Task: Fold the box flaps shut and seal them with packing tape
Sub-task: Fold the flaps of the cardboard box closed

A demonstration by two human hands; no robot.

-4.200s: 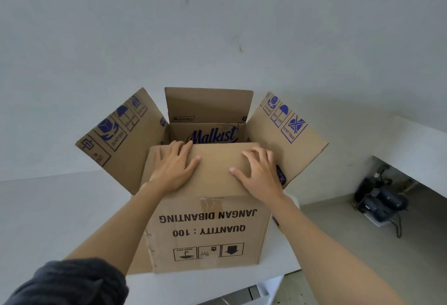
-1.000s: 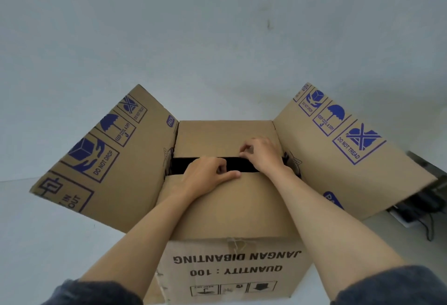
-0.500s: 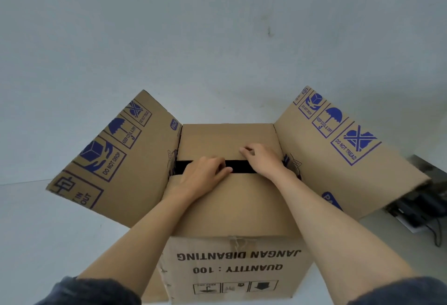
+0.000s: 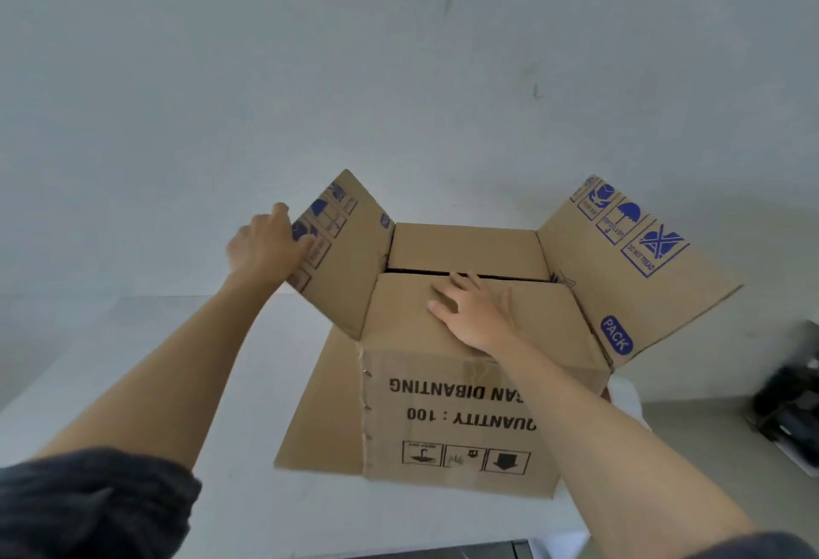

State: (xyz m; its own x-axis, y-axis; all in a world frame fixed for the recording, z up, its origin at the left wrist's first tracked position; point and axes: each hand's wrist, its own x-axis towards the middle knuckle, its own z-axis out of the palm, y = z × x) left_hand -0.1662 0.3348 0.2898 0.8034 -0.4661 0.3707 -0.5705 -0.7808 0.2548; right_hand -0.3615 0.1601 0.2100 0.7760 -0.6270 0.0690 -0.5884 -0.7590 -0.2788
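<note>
Pressing flat on the near flap on top of the box, the right hand lies with its fingers straight and spread, holding nothing, their tips almost at the flap's far edge. The left hand is at the box's left, gripping the outer edge of the left flap, its fingers curled at that edge over the blue printed symbols. That flap stands tilted up and outward from the box's left rim. The far flap is folded down level across the box's back half, and a narrow dark gap runs between it and the near flap. The right flap slants up and away from the box's right rim, showing blue handling symbols and the word PACK. The box's front face carries upside-down black lettering, QUANTITY : 100 among it. The box stands on a white worktop, and a cardboard panel lies flat on the worktop against the box's lower left. A dark sleeve covers the left upper arm, nearer than the box. A pale wall rises behind the box, and a blurred dark object sits to the box's right, below worktop level.
</note>
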